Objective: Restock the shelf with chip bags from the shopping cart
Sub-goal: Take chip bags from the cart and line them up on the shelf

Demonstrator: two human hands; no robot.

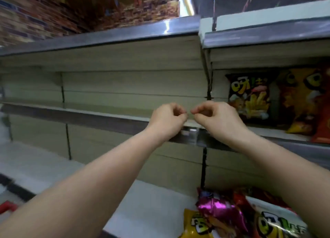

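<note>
**Restocking barely begun, both hands empty at the shelf**

Most chip bags [232,218] lay heaped at the bottom right, presumably in the cart, though its frame was not visible; only a red part [7,206] showed at the lower left. Two bags [250,96] stood upright on the right bay of the shelf [107,113], near that bay's left end. The left bay was bare along its whole front edge.

The left hand [167,118] and right hand [217,117] were raised over the shelf's front edge near the divider, fingers curled, fingertips almost meeting, nothing seen in either.

Judging from this, a small part was done; the left bay and the heap remained.
</note>
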